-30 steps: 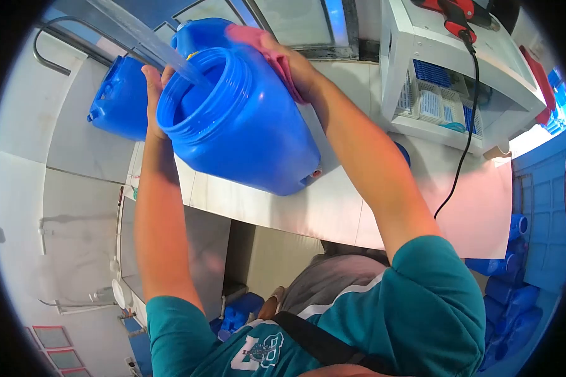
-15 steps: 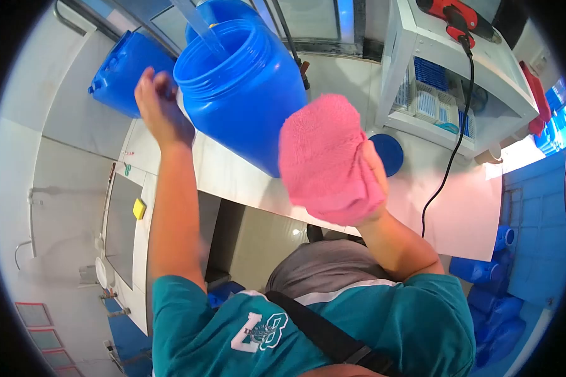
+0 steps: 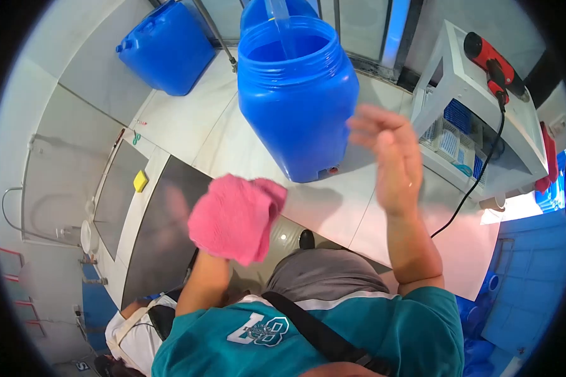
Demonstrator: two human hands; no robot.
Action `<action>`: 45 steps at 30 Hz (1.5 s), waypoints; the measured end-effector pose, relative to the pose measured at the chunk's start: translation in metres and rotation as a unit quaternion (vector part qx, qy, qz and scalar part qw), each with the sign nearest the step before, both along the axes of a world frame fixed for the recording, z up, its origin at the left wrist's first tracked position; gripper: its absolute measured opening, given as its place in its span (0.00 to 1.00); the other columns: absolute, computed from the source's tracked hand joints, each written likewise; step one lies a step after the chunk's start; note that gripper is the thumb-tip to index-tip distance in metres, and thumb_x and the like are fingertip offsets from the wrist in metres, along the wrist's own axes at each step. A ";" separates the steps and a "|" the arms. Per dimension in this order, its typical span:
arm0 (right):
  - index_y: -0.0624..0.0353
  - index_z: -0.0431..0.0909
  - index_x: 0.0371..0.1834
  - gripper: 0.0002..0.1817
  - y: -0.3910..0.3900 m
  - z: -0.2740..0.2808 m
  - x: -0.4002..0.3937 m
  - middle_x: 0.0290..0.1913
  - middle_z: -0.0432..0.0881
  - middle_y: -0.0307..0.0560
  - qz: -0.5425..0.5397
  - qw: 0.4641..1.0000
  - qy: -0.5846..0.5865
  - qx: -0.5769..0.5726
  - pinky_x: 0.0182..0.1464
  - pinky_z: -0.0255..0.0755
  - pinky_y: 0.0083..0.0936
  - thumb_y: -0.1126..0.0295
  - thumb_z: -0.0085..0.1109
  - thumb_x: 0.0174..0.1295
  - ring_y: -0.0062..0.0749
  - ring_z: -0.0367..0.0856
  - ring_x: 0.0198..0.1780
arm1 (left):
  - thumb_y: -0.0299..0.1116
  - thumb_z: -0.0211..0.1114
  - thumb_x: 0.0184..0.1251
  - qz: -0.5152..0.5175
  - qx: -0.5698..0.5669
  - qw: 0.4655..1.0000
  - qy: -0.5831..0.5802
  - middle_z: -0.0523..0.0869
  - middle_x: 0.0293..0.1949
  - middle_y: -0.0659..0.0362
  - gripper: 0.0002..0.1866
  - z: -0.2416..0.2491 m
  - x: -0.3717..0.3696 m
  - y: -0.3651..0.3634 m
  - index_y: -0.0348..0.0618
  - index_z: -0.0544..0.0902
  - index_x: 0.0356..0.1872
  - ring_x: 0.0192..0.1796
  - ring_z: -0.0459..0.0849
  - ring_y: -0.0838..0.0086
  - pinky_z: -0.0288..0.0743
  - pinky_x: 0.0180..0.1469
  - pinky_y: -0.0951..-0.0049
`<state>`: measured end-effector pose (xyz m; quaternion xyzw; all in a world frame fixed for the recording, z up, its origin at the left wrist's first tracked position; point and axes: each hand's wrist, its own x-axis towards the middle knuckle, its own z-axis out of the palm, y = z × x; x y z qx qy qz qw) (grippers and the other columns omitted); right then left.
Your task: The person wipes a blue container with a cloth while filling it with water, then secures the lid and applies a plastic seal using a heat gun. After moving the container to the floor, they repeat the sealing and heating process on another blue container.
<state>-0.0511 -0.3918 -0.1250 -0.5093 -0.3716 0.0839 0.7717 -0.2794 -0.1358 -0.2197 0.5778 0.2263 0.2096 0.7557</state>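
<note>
A pink cloth is bunched over my left hand, which holds it low, left of a big blue drum; its fingers are hidden under the fabric. My right hand is raised at the drum's right side, fingers stretched out and holding nothing. The drum has an open, threaded mouth, and a clear tube reaches down into it. Near its base is a small red fitting.
Another blue jerrycan stands at the back left. On the right, a white shelf unit carries a red heat gun with a black cord. A yellow sponge lies at left. Part of another person shows at lower left.
The pink cloth has passed from my right hand to my left, which has come down from beside the drum. My right hand is now raised and bare. The view has shifted, showing another person.
</note>
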 end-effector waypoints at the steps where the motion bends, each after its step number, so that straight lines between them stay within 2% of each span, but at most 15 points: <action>1: 0.65 0.70 0.69 0.22 0.003 -0.003 0.016 0.62 0.80 0.50 -0.087 0.993 -0.083 -0.015 0.66 0.69 0.31 0.62 0.45 0.80 0.33 0.77 0.64 | 0.49 0.56 0.78 0.001 0.033 0.999 -0.032 0.69 0.63 0.47 0.28 0.024 0.003 -0.001 0.41 0.67 0.68 0.67 0.68 0.56 0.63 0.66 0.57; 5: 0.69 0.69 0.71 0.29 0.042 0.032 0.044 0.67 0.77 0.54 -0.180 0.979 -0.092 -0.031 0.71 0.66 0.36 0.55 0.41 0.81 0.39 0.73 0.70 | 0.51 0.54 0.79 -0.017 0.346 0.928 -0.136 0.61 0.72 0.42 0.34 0.106 0.058 -0.024 0.38 0.60 0.75 0.76 0.61 0.54 0.57 0.74 0.55; 8: 0.68 0.69 0.72 0.29 0.080 0.026 0.054 0.66 0.78 0.51 -0.123 0.991 -0.056 0.018 0.72 0.64 0.31 0.54 0.43 0.81 0.34 0.73 0.68 | 0.52 0.53 0.80 0.106 0.672 0.719 -0.141 0.55 0.80 0.39 0.39 0.113 0.123 -0.048 0.36 0.55 0.80 0.82 0.55 0.52 0.52 0.80 0.53; 9: 0.67 0.71 0.71 0.28 0.090 0.019 0.058 0.65 0.79 0.49 -0.090 0.993 -0.059 0.054 0.70 0.64 0.26 0.54 0.46 0.81 0.29 0.74 0.66 | 0.52 0.53 0.80 0.110 0.674 0.717 -0.143 0.55 0.80 0.39 0.39 0.120 0.132 -0.040 0.36 0.55 0.80 0.82 0.55 0.52 0.52 0.80 0.53; 13: 0.68 0.71 0.72 0.30 0.098 0.008 0.059 0.66 0.78 0.50 -0.093 0.989 -0.066 0.090 0.71 0.63 0.27 0.53 0.46 0.81 0.30 0.74 0.67 | 0.63 0.45 0.80 -0.061 0.295 0.944 -0.131 0.69 0.73 0.42 0.41 0.168 0.160 -0.009 0.36 0.63 0.77 0.73 0.71 0.58 0.64 0.74 0.56; 15: 0.69 0.71 0.71 0.30 0.099 0.007 0.060 0.66 0.79 0.51 -0.125 0.983 -0.092 0.094 0.71 0.64 0.26 0.53 0.45 0.82 0.29 0.75 0.66 | 0.66 0.43 0.80 -0.100 0.182 0.971 -0.118 0.73 0.71 0.42 0.42 0.160 0.185 0.027 0.36 0.65 0.76 0.71 0.75 0.59 0.67 0.73 0.56; 23: 0.72 0.70 0.71 0.30 0.095 0.008 0.052 0.70 0.75 0.56 -0.117 0.986 -0.080 0.087 0.74 0.60 0.29 0.55 0.42 0.82 0.34 0.72 0.70 | 0.68 0.40 0.79 -0.012 -0.114 0.992 -0.057 0.81 0.62 0.57 0.39 -0.081 0.158 0.017 0.51 0.62 0.78 0.59 0.81 0.76 0.81 0.52 0.70; 25: 0.74 0.70 0.71 0.30 0.097 0.007 0.057 0.71 0.74 0.58 -0.131 0.983 -0.093 0.087 0.75 0.59 0.30 0.55 0.42 0.82 0.35 0.71 0.71 | 0.65 0.38 0.82 -0.017 -0.041 0.983 -0.178 0.71 0.73 0.53 0.39 -0.032 0.152 0.017 0.47 0.58 0.80 0.71 0.72 0.65 0.67 0.71 0.61; 29: 0.77 0.68 0.71 0.32 0.094 0.005 0.058 0.71 0.73 0.60 -0.126 0.984 -0.108 0.071 0.75 0.58 0.32 0.54 0.39 0.82 0.38 0.71 0.72 | 0.58 0.38 0.82 -0.078 0.335 0.921 -0.183 0.64 0.77 0.47 0.37 0.096 0.223 0.098 0.38 0.63 0.77 0.78 0.62 0.60 0.50 0.80 0.59; 31: 0.77 0.67 0.72 0.33 0.094 0.007 0.057 0.71 0.73 0.60 -0.131 0.983 -0.111 0.070 0.75 0.58 0.32 0.53 0.39 0.82 0.39 0.71 0.72 | 0.54 0.38 0.82 -0.110 0.472 0.853 -0.196 0.64 0.76 0.44 0.34 0.140 0.255 0.131 0.36 0.71 0.72 0.79 0.60 0.57 0.46 0.82 0.59; 33: 0.77 0.67 0.72 0.34 0.092 0.005 0.056 0.71 0.74 0.60 -0.130 0.984 -0.105 0.065 0.75 0.59 0.32 0.52 0.37 0.82 0.39 0.71 0.71 | 0.52 0.43 0.80 -0.236 0.666 0.695 -0.134 0.78 0.64 0.44 0.31 0.183 0.265 0.129 0.34 0.80 0.62 0.70 0.73 0.59 0.59 0.77 0.58; 38: 0.76 0.68 0.72 0.35 0.090 0.006 0.058 0.70 0.74 0.59 -0.143 0.982 -0.101 0.069 0.75 0.59 0.32 0.51 0.37 0.82 0.38 0.72 0.71 | 0.50 0.50 0.77 -0.335 0.322 0.855 0.232 0.86 0.55 0.48 0.29 0.213 0.267 0.093 0.34 0.84 0.59 0.58 0.85 0.60 0.77 0.64 0.59; 40: 0.76 0.67 0.72 0.35 0.091 0.006 0.055 0.70 0.74 0.59 -0.151 0.981 -0.106 0.056 0.74 0.59 0.32 0.50 0.37 0.82 0.38 0.72 0.71 | 0.47 0.48 0.77 -0.263 0.377 0.870 -0.179 0.86 0.48 0.51 0.25 0.185 0.255 0.086 0.36 0.87 0.49 0.54 0.84 0.71 0.79 0.55 0.67; 44: 0.76 0.67 0.72 0.35 0.094 0.008 0.052 0.69 0.75 0.59 -0.147 0.982 -0.101 0.057 0.74 0.60 0.32 0.50 0.36 0.82 0.38 0.72 0.70 | 0.60 0.42 0.82 -0.140 0.066 0.967 -0.203 0.83 0.62 0.53 0.36 0.101 0.234 0.089 0.37 0.71 0.72 0.65 0.80 0.66 0.65 0.73 0.65; 45: 0.76 0.67 0.72 0.35 0.094 0.008 0.052 0.69 0.75 0.59 -0.143 0.983 -0.095 0.061 0.74 0.60 0.31 0.50 0.35 0.82 0.38 0.73 0.70 | 0.56 0.49 0.81 -0.107 0.136 0.962 -0.213 0.76 0.68 0.52 0.35 0.041 0.236 0.104 0.39 0.66 0.75 0.69 0.76 0.65 0.66 0.74 0.63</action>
